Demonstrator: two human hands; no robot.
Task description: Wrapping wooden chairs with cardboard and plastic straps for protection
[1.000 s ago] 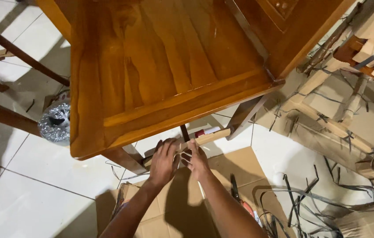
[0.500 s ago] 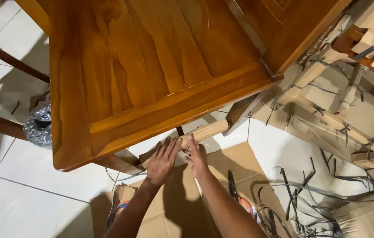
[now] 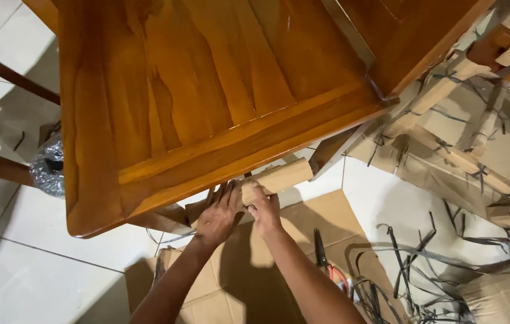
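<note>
While tabletop [image 3: 207, 96] overhangs, hands grip wrapped rail [image 3: 276, 178].

You get bright, even overhead light, glare on the glossy wooden seat [image 3: 207, 102], soft shadows on the floor tiles [image 3: 21, 282], sharp focus.

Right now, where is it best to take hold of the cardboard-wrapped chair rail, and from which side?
Probably its free middle, right of both hands. The cardboard-wrapped rail is a slim bar that fingers can encircle. The left hand and right hand already cover its near end, and the wooden seat overhangs it, so come from below.
</note>
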